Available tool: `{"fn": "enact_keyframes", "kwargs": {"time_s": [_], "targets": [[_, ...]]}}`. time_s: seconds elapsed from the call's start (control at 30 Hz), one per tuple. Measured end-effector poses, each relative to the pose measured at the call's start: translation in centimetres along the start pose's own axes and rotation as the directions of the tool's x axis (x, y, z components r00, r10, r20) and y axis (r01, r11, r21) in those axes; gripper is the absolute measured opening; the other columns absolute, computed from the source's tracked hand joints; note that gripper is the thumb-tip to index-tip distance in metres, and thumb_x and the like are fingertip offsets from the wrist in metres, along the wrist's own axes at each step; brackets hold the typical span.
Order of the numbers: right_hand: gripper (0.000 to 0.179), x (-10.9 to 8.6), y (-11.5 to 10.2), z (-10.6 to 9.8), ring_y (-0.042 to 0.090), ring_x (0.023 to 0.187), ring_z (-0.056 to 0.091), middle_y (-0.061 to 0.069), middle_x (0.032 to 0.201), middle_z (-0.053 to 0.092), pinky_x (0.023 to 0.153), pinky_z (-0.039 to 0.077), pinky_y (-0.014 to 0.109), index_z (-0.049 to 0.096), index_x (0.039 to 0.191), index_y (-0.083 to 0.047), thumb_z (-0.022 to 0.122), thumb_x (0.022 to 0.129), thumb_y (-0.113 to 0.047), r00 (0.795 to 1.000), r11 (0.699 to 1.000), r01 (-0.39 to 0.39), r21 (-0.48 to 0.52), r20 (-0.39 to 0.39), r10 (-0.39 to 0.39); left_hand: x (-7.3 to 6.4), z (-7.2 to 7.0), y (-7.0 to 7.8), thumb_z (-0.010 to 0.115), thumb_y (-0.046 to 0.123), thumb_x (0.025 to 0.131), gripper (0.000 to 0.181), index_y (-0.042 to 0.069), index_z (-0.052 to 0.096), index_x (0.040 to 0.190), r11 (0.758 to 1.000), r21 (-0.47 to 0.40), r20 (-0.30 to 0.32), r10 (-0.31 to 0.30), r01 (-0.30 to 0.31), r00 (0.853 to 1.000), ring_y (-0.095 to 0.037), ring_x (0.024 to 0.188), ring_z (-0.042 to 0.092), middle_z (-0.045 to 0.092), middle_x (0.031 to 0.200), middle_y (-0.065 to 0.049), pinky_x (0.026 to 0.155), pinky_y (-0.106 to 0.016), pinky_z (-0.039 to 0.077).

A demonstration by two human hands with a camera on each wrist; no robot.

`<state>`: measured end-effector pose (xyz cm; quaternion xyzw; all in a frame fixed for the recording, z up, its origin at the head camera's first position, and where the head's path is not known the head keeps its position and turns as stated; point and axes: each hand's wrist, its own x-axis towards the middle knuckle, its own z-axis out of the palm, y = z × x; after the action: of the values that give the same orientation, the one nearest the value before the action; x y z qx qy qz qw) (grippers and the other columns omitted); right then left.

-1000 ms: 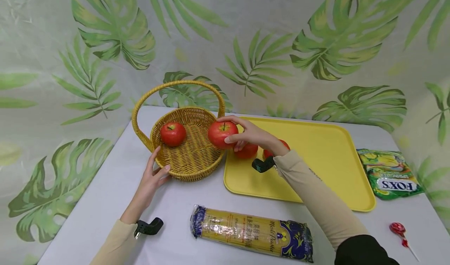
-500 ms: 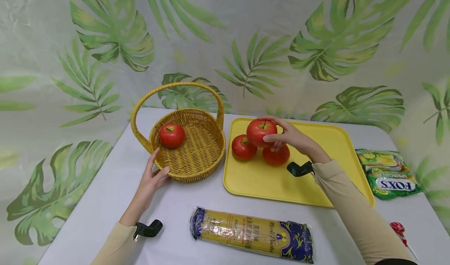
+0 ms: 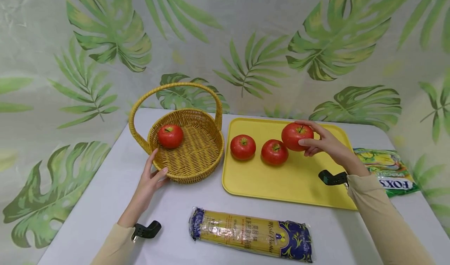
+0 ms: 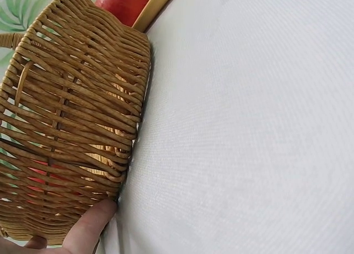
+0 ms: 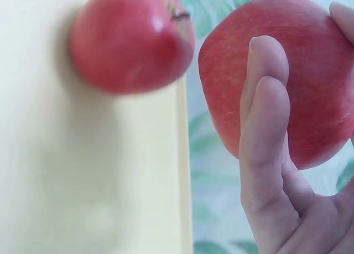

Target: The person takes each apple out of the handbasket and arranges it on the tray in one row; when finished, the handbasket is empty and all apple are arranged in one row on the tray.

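Observation:
My right hand (image 3: pixel 325 143) grips a red apple (image 3: pixel 294 137) from its right side and carries it above the yellow tray (image 3: pixel 267 185). The right wrist view shows fingers (image 5: pixel 266 121) pressed along this apple's side, clear of the tray surface. Two more red apples lie on the tray, a left apple (image 3: pixel 243 147) and a middle apple (image 3: pixel 275 152). At the left, a wicker basket (image 3: pixel 191 176) with a tall handle holds one apple (image 3: pixel 170 136). My left hand (image 3: pixel 149 185) rests with spread fingers against the basket's near-left outer wall, its thumb touching low on the weave (image 4: pixel 77 110).
A pack of spaghetti (image 3: pixel 251 234) lies along the front of the white table (image 3: pixel 168 230). Right of the tray sits a green candy bag (image 3: pixel 395 179), partly behind my right forearm. A leaf-patterned cloth (image 3: pixel 197 31) hangs behind the table.
My right hand has carried its apple rightward from the basket's right rim, past the two tray apples, to above the tray's right part. The left hand stays at the basket.

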<state>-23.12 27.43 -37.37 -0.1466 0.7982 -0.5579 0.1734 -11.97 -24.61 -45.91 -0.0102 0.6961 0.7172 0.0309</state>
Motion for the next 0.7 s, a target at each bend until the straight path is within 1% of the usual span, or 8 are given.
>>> {"fn": "enact_keyframes", "kwargs": {"time_s": [0.07, 0.2, 0.33, 0.4, 0.5, 0.6, 0.7], "targets": [[0.059, -0.6, 0.7, -0.5, 0.032, 0.07, 0.066, 0.024, 0.133, 0.036, 0.066, 0.057, 0.041, 0.032, 0.148, -0.023, 0.059, 0.096, -0.015, 1.0, 1.0, -0.008, 0.006, -0.01, 0.008, 0.0, 0.0, 0.0, 0.049, 0.013, 0.101, 0.071, 0.025, 0.005, 0.155, 1.0, 0.003, 0.002, 0.004, -0.004, 1.0, -0.043, 0.133, 0.028, -0.002, 0.157, -0.013, 0.101, -0.057, 0.033], [0.058, -1.5, 2.2, -1.1, 0.038, 0.075, 0.066, 0.024, 0.135, 0.034, 0.07, 0.057, 0.044, 0.03, 0.149, -0.021, 0.057, 0.097, -0.015, 0.999, 0.999, -0.04, 0.013, -0.014, 0.04, 0.0, 0.0, 0.0, 0.049, 0.013, 0.101, 0.071, 0.024, 0.005, 0.155, 1.0, -0.001, 0.005, 0.004, -0.004, 1.0, -0.042, 0.133, 0.029, -0.002, 0.157, -0.013, 0.101, -0.057, 0.033], [0.059, -2.0, 3.9, -1.1, 0.044, 0.081, 0.064, 0.028, 0.135, 0.035, 0.074, 0.055, 0.047, 0.028, 0.149, -0.017, 0.057, 0.097, -0.018, 0.996, 0.996, -0.084, 0.011, -0.008, 0.084, -0.1, 0.0, 0.1, 0.048, 0.012, 0.101, 0.071, 0.024, 0.004, 0.155, 1.0, -0.005, 0.009, 0.005, -0.005, 1.0, -0.042, 0.133, 0.028, -0.003, 0.157, -0.013, 0.101, -0.057, 0.032], [0.061, -2.2, 4.6, -1.0, 0.045, 0.082, 0.064, 0.029, 0.137, 0.033, 0.075, 0.055, 0.048, 0.026, 0.149, -0.015, 0.058, 0.097, -0.018, 0.994, 0.994, -0.106, 0.017, -0.002, 0.106, -0.1, 0.0, 0.1, 0.048, 0.012, 0.101, 0.071, 0.024, 0.004, 0.155, 1.0, -0.006, 0.009, 0.006, -0.006, 1.0, -0.042, 0.133, 0.027, -0.003, 0.157, -0.012, 0.102, -0.057, 0.032], [0.063, -2.5, 5.2, -0.8, 0.045, 0.083, 0.065, 0.03, 0.139, 0.029, 0.076, 0.054, 0.048, 0.025, 0.149, -0.013, 0.059, 0.096, -0.017, 0.991, 0.991, -0.13, 0.038, 0.008, 0.13, -0.1, 0.0, 0.1, 0.048, 0.012, 0.101, 0.071, 0.024, 0.004, 0.155, 1.0, -0.004, 0.009, 0.005, -0.005, 1.0, -0.043, 0.134, 0.026, -0.003, 0.157, -0.012, 0.102, -0.058, 0.032], [0.063, -2.7, 5.4, -0.6, 0.044, 0.083, 0.065, 0.031, 0.142, 0.024, 0.076, 0.054, 0.048, 0.024, 0.149, -0.011, 0.059, 0.096, -0.014, 0.99, 0.988, -0.139, 0.06, 0.023, 0.138, -0.1, 0.0, 0.1, 0.048, 0.012, 0.101, 0.071, 0.024, 0.004, 0.155, 1.0, 0.001, 0.01, 0.004, -0.004, 1.0, -0.043, 0.134, 0.026, -0.003, 0.157, -0.013, 0.102, -0.058, 0.031], [0.064, -2.8, 5.7, -0.6, 0.043, 0.084, 0.066, 0.031, 0.142, 0.023, 0.076, 0.055, 0.046, 0.023, 0.148, -0.011, 0.059, 0.096, -0.013, 0.989, 0.986, -0.149, 0.072, 0.033, 0.147, -0.1, 0.0, 0.1, 0.048, 0.013, 0.101, 0.071, 0.025, 0.004, 0.155, 1.0, 0.003, 0.011, 0.004, -0.004, 1.0, -0.043, 0.134, 0.026, -0.003, 0.157, -0.014, 0.102, -0.058, 0.031]]}}
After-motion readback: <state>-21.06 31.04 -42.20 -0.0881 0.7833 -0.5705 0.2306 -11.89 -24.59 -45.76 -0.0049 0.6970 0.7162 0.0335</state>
